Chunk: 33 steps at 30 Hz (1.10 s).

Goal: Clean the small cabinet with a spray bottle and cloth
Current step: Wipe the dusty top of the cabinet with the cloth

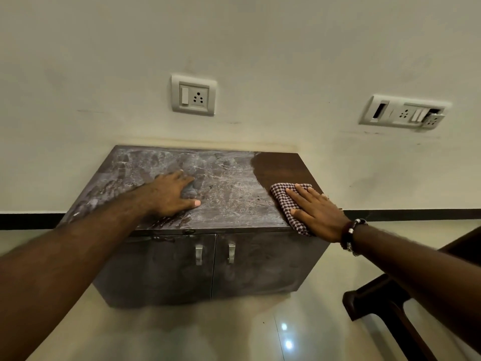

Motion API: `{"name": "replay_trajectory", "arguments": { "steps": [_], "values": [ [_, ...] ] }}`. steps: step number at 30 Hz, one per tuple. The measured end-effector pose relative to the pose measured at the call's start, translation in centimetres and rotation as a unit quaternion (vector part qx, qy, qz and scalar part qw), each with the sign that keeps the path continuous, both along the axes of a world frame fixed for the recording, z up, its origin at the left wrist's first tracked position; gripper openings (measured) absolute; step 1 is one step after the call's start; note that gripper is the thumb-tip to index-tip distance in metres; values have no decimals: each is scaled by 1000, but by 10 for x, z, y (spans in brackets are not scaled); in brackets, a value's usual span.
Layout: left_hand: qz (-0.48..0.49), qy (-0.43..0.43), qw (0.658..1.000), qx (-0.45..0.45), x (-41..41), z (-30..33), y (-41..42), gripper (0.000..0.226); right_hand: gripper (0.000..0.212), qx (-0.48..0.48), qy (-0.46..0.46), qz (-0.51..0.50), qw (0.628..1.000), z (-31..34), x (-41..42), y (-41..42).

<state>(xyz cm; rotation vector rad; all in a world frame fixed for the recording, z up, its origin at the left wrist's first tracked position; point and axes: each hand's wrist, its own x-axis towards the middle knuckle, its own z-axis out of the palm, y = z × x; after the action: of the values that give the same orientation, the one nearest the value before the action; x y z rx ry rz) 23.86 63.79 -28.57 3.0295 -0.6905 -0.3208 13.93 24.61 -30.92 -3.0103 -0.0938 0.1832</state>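
Wiping the dusty top of the small cabinet (208, 204) against the wall.

The right hand (316, 211) lies flat, fingers straight, pressing the checked cloth (282, 201) on the near right of the top; the left hand (171, 195) rests open on the dusty middle. The cloth looks soft and light and is best pressed under a flat palm. No spray bottle is in view.

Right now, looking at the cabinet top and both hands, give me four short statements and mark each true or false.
1. The right hand presses flat on the checked cloth. True.
2. The left hand holds a spray bottle. False: it rests bare on the dusty cabinet top.
3. The wiped dark patch lies at the top's right end. True.
4. One cabinet door hangs open. False: both doors are closed.
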Motion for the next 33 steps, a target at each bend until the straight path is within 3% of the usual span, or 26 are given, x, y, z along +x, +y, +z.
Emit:
{"name": "replay_trajectory", "arguments": {
  "steps": [4, 7, 10, 17, 21, 26, 33],
  "values": [
    [14, 11, 1000, -8, -5, 4, 5, 106, 70, -12, 8, -12, 1000, 2, 5, 5],
    [18, 2, 1000, -24, -5, 9, 3, 96, 61, -13, -2, -20, 1000, 2, 20, 30],
    [22, -2, 999, -30, -6, 10, -1, 89, 60, -4, -13, 9, 1000, -2, 15, 53],
    [5, -2, 1000, -27, -10, 10, 2, 106, 59, 3, -20, -29, 999, 2, 14, 75],
    [11, -3, 999, -46, -8, 11, 2, 107, 57, 7, -45, 1, 999, -6, 6, 103],
    [13, -6, 999, -44, -8, 11, 3, 91, 59, 11, -38, -58, 998, -4, 18, 120],
    [16, 0, 998, -53, -6, 7, 3, 91, 59, 26, -49, -36, 998, -7, 15, 137]
  ]
}}
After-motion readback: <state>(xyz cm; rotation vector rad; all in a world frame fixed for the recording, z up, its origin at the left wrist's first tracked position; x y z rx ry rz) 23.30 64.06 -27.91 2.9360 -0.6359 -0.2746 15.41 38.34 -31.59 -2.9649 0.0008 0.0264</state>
